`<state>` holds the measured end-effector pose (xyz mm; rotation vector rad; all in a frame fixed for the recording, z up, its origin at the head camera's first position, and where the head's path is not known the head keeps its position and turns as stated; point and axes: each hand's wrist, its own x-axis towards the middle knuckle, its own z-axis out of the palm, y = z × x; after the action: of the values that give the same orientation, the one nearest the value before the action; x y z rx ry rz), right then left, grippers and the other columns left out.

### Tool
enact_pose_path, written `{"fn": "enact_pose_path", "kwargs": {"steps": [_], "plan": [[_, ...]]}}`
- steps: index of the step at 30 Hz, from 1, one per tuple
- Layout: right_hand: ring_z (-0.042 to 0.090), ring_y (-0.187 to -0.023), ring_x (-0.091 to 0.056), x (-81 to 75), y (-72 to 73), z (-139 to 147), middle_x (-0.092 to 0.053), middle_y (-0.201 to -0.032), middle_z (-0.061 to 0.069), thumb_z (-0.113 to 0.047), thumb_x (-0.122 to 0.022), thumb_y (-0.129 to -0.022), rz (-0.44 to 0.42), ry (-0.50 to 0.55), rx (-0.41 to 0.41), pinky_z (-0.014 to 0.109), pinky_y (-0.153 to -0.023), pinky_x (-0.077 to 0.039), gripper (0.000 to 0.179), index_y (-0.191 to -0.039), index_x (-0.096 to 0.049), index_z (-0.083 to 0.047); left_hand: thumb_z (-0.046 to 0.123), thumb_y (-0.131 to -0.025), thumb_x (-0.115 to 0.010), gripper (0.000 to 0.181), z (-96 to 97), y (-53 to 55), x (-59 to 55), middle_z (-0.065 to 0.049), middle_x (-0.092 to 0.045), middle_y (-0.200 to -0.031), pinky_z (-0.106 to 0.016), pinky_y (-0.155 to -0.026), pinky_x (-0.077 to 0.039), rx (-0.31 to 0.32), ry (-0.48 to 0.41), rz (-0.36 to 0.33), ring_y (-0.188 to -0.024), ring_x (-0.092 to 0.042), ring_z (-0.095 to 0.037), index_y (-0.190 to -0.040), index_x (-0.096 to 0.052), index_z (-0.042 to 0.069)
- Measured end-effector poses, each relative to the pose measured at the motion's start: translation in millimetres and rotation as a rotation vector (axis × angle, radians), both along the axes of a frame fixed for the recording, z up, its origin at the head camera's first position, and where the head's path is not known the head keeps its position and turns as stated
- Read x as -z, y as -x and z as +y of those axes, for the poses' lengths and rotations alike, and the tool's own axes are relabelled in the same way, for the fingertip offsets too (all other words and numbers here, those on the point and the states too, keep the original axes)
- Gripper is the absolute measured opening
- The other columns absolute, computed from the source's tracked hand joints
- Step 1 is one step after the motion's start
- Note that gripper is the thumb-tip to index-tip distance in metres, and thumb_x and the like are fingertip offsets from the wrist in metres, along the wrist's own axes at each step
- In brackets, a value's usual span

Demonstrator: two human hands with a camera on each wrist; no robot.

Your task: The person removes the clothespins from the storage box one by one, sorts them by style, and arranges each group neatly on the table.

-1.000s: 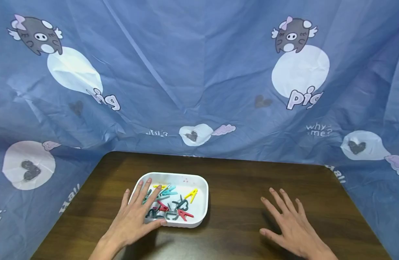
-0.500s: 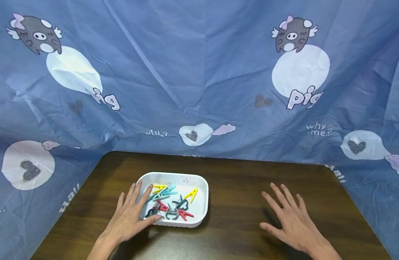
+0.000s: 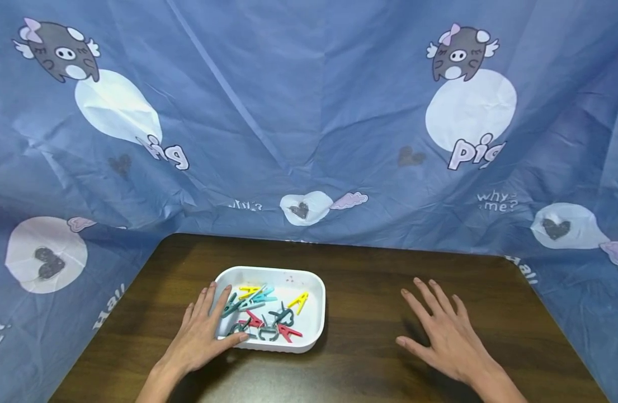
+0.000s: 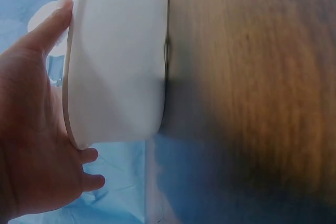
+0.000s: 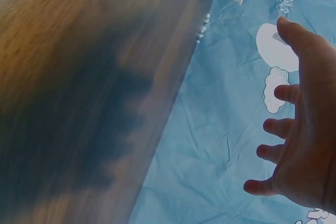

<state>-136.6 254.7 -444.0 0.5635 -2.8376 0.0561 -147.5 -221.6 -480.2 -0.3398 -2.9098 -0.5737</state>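
A white plastic tray [image 3: 316,305] stands on the table, left of the middle, with small plastic clips and clothespins inside. Among them are a yellow clothespin [image 3: 298,302], a red clothespin [image 3: 289,332], a light blue clothespin [image 3: 263,295] and a dark green clip [image 3: 282,318]. My left hand [image 3: 198,336] is spread at the tray's left end, its thumb and fingers overlapping the near left corner. In the left wrist view, the left thumb [image 4: 52,24] lies along the tray's rim. Well to the right, my right hand [image 3: 449,338] hovers over the wood with fingers spread, holding nothing.
The dark brown wooden table [image 3: 359,274] has rounded far corners. A blue curtain [image 3: 309,112] with pig prints hangs behind it and along both sides.
My left hand has drawn back left and slightly toward me from over the tray, uncovering more clips. The right hand has shifted only a little. The tray stays put.
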Motion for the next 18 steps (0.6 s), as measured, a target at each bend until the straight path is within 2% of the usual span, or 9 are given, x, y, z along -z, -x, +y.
{"fn": "enact_pose_path", "kwargs": {"steps": [8,18], "plan": [[0.042,-0.147,-0.03,0.7,7.9,-11.6,-0.031,-0.163,0.014,-0.065,-0.066,-0.086,-0.004,0.025,-0.015,0.075,-0.101,-0.035,0.085,-0.154,-0.04,-0.021,0.063,-0.078,-0.074,0.11,-6.5,1.1,1.7,-0.031,-0.014,-0.164,-0.073,-0.113,-0.023,-0.009,-0.099,-0.053,-0.149,-0.02,-0.053,-0.159,-0.024,0.008],[0.042,-0.147,-0.032,-1.0,17.1,-26.9,-0.031,-0.164,0.015,-0.066,-0.063,-0.087,0.016,0.044,-0.048,0.074,-0.102,-0.035,0.085,-0.155,-0.037,-0.021,0.06,-0.08,-0.074,0.114,-16.4,-2.3,3.3,-0.032,-0.021,-0.162,-0.075,-0.11,-0.024,-0.034,-0.193,-0.128,-0.148,-0.023,-0.052,-0.161,-0.015,0.006]]}}
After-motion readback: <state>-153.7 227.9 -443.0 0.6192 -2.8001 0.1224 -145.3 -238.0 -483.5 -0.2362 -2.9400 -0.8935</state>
